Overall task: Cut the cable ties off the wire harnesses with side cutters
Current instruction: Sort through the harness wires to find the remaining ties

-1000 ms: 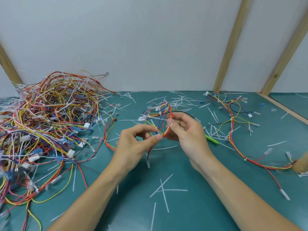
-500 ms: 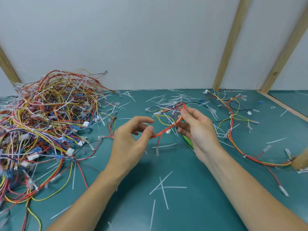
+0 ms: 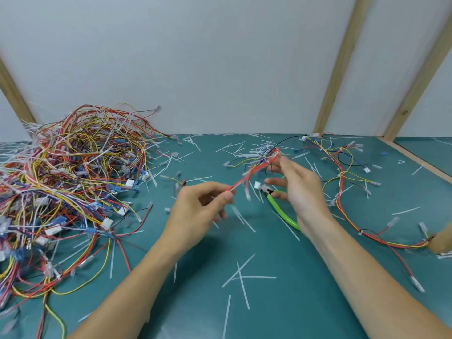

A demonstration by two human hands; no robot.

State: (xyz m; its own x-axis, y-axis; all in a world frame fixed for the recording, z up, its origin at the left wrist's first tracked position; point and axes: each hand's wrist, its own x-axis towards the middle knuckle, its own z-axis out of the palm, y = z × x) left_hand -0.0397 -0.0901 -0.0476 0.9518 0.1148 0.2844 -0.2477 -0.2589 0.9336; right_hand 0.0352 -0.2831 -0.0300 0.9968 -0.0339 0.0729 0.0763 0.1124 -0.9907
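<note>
Hundreds of red, yellow, blue and white wires make up the tangled pile of harnesses (image 3: 66, 182) at the left of the frame, its lower strands cut off by the left and bottom edges; single cable ties inside it are too fine to pick out. Right of it, near the centre, the left hand (image 3: 198, 211) pinches the red end of a wire harness (image 3: 256, 167) between thumb and forefinger, the strand blurred where it rises to the upper right. The right hand (image 3: 300, 192) is held apart from the left, fingers spread and nearly straight, its fingertips just touching the harness's far bundle. Below that palm lie the side cutters (image 3: 281, 209) on the green mat (image 3: 305, 302); only one green handle and a dark bit of the head show, the rest hidden behind the hand. White cut tie pieces (image 3: 241, 277) litter the mat. At the right a second harness (image 3: 342, 182) lies spread out, trailing to a blurred tan object (image 3: 442, 238) cut off by the right edge. No writing is readable anywhere.
</note>
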